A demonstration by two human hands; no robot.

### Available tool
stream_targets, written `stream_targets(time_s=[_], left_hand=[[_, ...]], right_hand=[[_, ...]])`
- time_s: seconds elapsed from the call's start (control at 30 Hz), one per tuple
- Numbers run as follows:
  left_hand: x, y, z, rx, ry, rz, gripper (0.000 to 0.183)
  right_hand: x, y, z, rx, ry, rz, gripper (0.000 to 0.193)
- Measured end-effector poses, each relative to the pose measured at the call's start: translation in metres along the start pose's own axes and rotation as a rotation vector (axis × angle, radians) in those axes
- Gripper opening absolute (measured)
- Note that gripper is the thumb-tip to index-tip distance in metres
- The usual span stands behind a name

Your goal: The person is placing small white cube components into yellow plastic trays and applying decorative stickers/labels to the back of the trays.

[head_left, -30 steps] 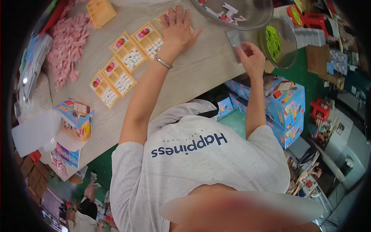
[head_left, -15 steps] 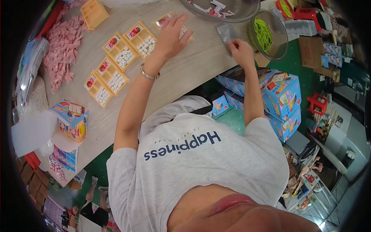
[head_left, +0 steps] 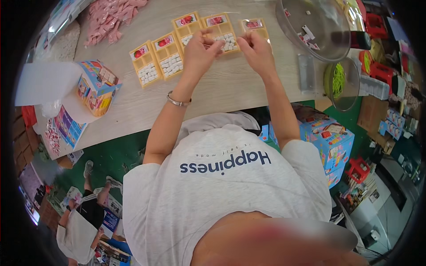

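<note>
Several pale-yellow trays stand in a staggered row on the table; each has a strawberry-picture card and most hold small white pieces. My left hand (head_left: 202, 52) is over the third tray (head_left: 185, 27) and the fourth tray (head_left: 216, 25), hiding part of both. Its thumb and fingers are pinched together. My right hand (head_left: 258, 54) is also pinched, at the near side of the fifth tray (head_left: 254, 25), whose lower part it covers. Whatever lies between the fingertips of either hand is too small or too clear to name. Left of them are the first tray (head_left: 147, 71) and second tray (head_left: 171, 62).
A large clear bowl (head_left: 288, 33) with a few wrapped pieces stands at the far right. Near it are a clear plastic container (head_left: 307, 82) and a bowl of green strips (head_left: 338, 82). Pink packets (head_left: 108, 20) lie far left; a printed box (head_left: 100, 86) stands nearer.
My right hand has left the clear container and come to the trays beside my left hand. My left hand's spread fingers have closed into a pinch. The whole view has turned and shifted.
</note>
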State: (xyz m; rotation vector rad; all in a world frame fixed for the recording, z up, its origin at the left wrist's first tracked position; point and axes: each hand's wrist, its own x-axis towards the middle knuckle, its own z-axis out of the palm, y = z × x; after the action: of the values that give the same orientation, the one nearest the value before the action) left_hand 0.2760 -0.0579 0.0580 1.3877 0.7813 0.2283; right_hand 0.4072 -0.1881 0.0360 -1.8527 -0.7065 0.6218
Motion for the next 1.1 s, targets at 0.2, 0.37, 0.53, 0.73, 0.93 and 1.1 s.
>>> stream_targets(time_s=[0.2, 0.37, 0.53, 0.73, 0.93, 1.1], left_hand=[[0.008, -0.007, -0.006, 0.737, 0.372, 0.316, 0.053], [0.056, -0.041, 0.019, 1.155, 0.211, 0.786, 0.066], [0.064, -0.05, 0.046, 1.292, 0.171, 0.613, 0.077], [0.064, -0.044, 0.032, 1.273, 0.049, 0.676, 0.08], [0.065, -0.037, -0.042, 1.385, 0.291, 0.537, 0.078], [0.059, -0.066, -0.053, 1.337, 0.244, 0.606, 0.083]], right_hand=[[0.035, -0.011, 0.022, -0.828, 0.03, -0.051, 0.029], [0.026, 0.001, 0.022, -0.907, 0.158, -0.094, 0.028], [-0.044, 0.006, -0.076, -0.434, 0.505, -0.058, 0.023], [-0.09, 0.077, -0.169, -0.461, 0.291, 0.3, 0.023], [-0.091, 0.092, -0.184, 0.015, 0.186, 0.465, 0.024], [-0.09, 0.11, -0.192, -0.028, 0.226, 0.451, 0.024]])
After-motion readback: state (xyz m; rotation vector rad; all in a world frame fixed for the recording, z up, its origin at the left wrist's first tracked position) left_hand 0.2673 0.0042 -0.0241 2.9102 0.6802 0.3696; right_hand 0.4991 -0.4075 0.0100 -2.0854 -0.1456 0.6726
